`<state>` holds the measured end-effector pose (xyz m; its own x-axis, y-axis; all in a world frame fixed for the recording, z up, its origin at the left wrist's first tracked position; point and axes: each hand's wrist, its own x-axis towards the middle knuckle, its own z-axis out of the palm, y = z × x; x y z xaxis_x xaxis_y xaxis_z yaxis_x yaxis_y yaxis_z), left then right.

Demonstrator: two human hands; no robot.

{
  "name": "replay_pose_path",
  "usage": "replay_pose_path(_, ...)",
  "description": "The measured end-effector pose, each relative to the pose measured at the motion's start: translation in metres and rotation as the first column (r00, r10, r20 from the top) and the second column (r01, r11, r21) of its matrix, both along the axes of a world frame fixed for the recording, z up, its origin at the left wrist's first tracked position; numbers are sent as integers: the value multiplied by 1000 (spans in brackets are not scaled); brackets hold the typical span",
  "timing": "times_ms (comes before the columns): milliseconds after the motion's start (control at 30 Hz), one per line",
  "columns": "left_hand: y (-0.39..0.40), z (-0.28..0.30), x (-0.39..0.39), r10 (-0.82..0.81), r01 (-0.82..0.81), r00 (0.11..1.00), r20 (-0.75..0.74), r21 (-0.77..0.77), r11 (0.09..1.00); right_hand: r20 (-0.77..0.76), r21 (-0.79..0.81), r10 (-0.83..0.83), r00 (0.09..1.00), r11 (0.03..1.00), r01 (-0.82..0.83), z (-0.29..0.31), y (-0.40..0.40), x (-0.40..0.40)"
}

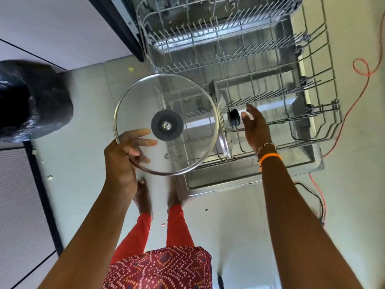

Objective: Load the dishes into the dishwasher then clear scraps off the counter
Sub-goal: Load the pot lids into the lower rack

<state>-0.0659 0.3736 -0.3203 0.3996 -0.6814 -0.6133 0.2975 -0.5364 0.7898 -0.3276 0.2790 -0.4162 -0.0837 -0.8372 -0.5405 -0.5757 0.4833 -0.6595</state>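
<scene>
My left hand (123, 157) grips the steel rim of a round glass lid (183, 97), held flat above the floor at the left edge of the pulled-out lower dishwasher rack (325, 113). The lid's underside faces me, with a dark disc at its centre. A second glass lid (224, 130) stands on edge between the rack's tines, its black knob pointing right. My right hand (255, 126) hovers just right of that knob, fingers relaxed and apart from it, holding nothing. The upper rack (208, 36) is also pulled out and holds no dishes that I can see.
A bin lined with a black bag (31, 101) stands on the floor at the left. An orange cable (362, 67) and a black cable (318, 203) lie on the floor right of the open dishwasher door (229, 182). Small scraps dot the tiles. My bare feet stand at the door's left corner.
</scene>
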Motion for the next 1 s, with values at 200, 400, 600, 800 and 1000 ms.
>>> replay_pose_path(200,-16,13,-39,-246,247,966,-75,-5,969,783,396,-466,412,885,246,79,38,14)
replay_pose_path(400,-37,9,-83,-415,428,903,-112,135,894,796,296,-462,391,861,414,102,47,-26)
replay_pose_path(600,-50,-2,-109,-444,445,893,-74,292,846,745,-5,-430,510,761,649,123,34,-30)
replay_pose_path(800,-62,-6,-122,-627,604,778,28,238,760,760,-63,-427,489,701,710,128,28,-26)
replay_pose_path(1000,-72,-13,-143,-768,726,579,273,256,638,736,-171,-436,518,620,765,129,33,-37)
